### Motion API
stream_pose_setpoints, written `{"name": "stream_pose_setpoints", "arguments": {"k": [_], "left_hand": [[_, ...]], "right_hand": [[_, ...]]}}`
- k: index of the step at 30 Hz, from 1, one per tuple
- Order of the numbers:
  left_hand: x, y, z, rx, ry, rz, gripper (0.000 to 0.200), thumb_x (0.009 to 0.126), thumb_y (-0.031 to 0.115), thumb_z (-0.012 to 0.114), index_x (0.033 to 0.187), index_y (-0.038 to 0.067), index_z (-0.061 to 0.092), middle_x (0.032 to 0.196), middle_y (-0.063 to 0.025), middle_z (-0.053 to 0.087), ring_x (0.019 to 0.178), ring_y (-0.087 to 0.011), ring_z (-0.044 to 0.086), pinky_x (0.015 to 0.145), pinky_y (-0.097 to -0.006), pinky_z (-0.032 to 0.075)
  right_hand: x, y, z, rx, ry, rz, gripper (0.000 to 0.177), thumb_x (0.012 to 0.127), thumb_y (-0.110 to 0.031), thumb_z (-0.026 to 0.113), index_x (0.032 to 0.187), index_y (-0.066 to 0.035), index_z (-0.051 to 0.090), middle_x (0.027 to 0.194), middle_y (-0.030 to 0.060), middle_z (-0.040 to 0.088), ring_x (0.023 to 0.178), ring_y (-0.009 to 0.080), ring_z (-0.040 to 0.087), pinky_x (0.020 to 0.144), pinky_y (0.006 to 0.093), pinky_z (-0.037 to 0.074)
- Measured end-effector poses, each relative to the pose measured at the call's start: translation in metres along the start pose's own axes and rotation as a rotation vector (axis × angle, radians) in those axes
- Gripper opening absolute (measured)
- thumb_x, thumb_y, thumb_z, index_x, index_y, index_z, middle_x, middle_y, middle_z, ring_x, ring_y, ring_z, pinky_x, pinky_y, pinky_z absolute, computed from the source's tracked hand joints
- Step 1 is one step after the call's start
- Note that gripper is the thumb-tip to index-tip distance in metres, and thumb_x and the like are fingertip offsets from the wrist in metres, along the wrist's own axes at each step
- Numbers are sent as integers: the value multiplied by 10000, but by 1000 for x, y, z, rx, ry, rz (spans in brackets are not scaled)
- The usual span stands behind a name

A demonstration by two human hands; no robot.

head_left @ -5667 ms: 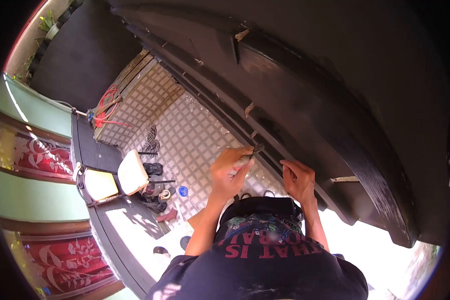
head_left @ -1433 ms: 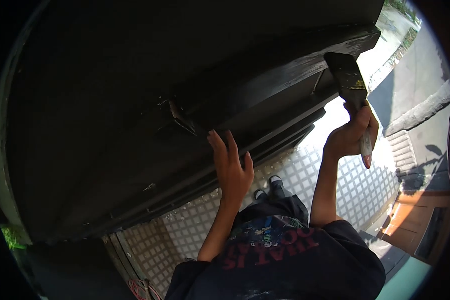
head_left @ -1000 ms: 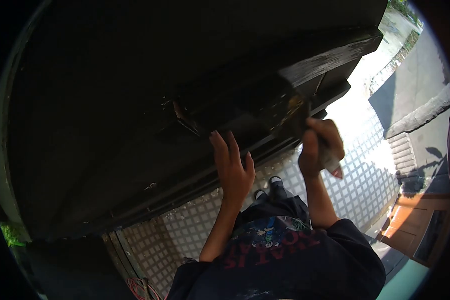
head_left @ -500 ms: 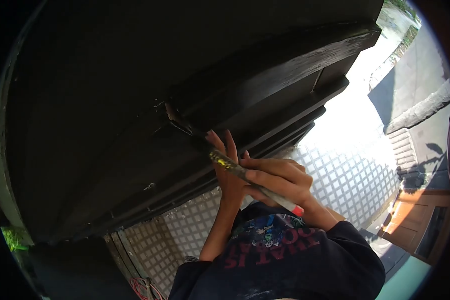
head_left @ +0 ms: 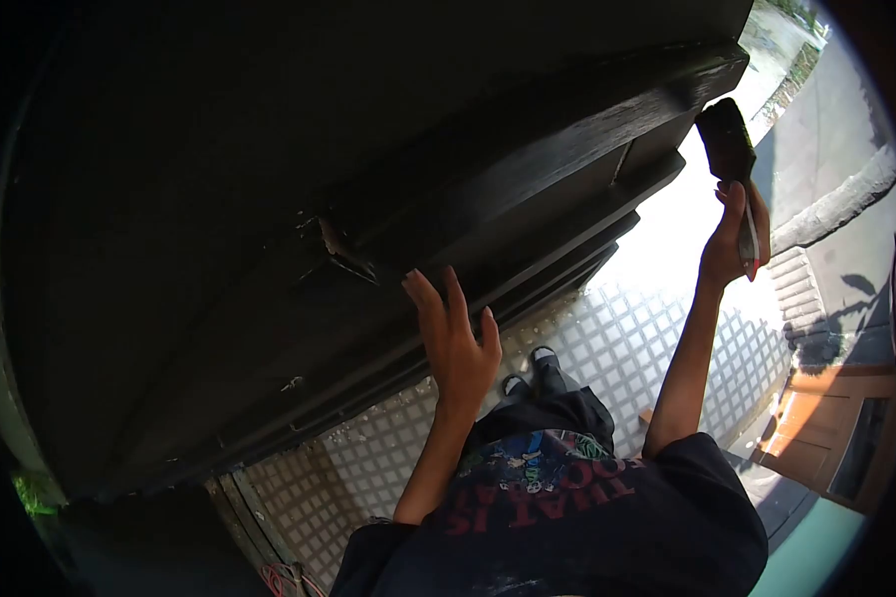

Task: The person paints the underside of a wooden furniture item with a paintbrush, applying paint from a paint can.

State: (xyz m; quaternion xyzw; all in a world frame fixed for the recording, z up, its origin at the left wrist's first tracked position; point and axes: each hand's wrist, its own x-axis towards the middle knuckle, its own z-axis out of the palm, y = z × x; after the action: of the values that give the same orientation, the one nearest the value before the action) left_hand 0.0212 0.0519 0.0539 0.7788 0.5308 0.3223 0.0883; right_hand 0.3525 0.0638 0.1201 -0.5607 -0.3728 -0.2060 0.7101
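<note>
A paintbrush (head_left: 727, 141) with a wide dark head points upward in my right hand (head_left: 735, 231). My fingers wrap its handle, whose red end shows below them. This hand is raised at the far right, past the stepped edge of a large black-painted panel (head_left: 528, 189). My left hand (head_left: 460, 348) has its fingers spread and holds nothing; its fingertips overlap the lower part of the panel in this view. Up and left of those fingertips, a bare brownish patch (head_left: 331, 239) with pale scratches breaks the black surface.
Grey-and-white patterned tiles (head_left: 627, 333) cover the ground around my feet (head_left: 543, 368). A wooden door (head_left: 816, 428) is at the right, below a grey wall (head_left: 836, 129). A reddish cord (head_left: 279, 577) lies at the bottom left beside a plank.
My right hand has swung up and right with the paintbrush, away from my left hand and the bare patch. The left hand has barely moved.
</note>
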Motion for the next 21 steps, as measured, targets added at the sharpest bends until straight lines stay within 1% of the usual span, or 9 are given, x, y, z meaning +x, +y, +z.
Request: {"name": "stream_pose_setpoints", "arguments": {"k": [2,5,7,9,10,11,16,19,21], "left_hand": [[-1,0,0,11,-15,-12,759,957,181,620,1605,64,243,1652,-335,-36,1524,-539,10,1214,-620,211],[-1,1,0,-2,-11,-15,755,957,180,620,1603,61,248,1652,-335,-31,1523,-543,5,1214,-620,212],[0,0,3,0,8,-15,749,957,181,620,1601,61,257,1652,-334,-26,1522,-545,1,1214,-618,214],[0,2,4,34,8,-2,728,965,194,610,1589,35,272,1644,-345,5,1515,-553,36,1206,-615,238],[1,4,3,68,10,3,712,972,208,601,1578,9,283,1636,-356,35,1508,-560,72,1198,-613,260],[2,6,2,105,15,5,700,980,221,591,1568,-16,294,1628,-366,64,1501,-568,109,1189,-610,283],[1,12,-1,2,-6,-37,689,977,228,601,1555,-19,319,1628,-367,69,1501,-569,109,1190,-638,249],[-1,5,12,-7,32,-34,690,976,233,602,1554,-19,321,1629,-365,69,1505,-561,108,1193,-639,231],[-2,2,15,20,43,-28,695,975,231,603,1556,-19,317,1630,-363,67,1508,-556,106,1195,-635,226]], "right_hand": [[-8,-12,0,-37,-24,-27,242,984,-130,682,1115,71,708,954,164,755,795,228,739,701,324,603],[-50,-51,15,-135,-211,-186,210,969,-87,695,1113,66,686,858,135,733,710,170,721,625,271,567],[-82,-83,13,14,-311,-58,188,944,-38,691,1090,78,673,833,152,726,705,189,721,632,263,547],[-108,-108,14,159,-357,-173,258,877,-77,753,1063,84,678,808,177,723,715,231,732,641,276,544],[-112,-124,10,197,-435,-126,319,778,-27,815,1065,73,717,843,189,721,700,243,734,598,280,566],[-114,-132,12,282,-458,-115,331,757,-38,834,1052,66,726,826,176,720,663,231,726,570,284,563],[-100,-156,19,675,-803,-261,306,817,-182,814,972,69,733,805,167,715,611,247,711,531,291,548],[-96,-146,33,603,-713,-304,336,813,-215,824,976,65,738,807,157,714,627,262,713,544,300,553],[-81,-117,31,510,-698,-147,306,804,-165,801,987,66,720,841,187,726,701,282,730,602,325,575]]}}
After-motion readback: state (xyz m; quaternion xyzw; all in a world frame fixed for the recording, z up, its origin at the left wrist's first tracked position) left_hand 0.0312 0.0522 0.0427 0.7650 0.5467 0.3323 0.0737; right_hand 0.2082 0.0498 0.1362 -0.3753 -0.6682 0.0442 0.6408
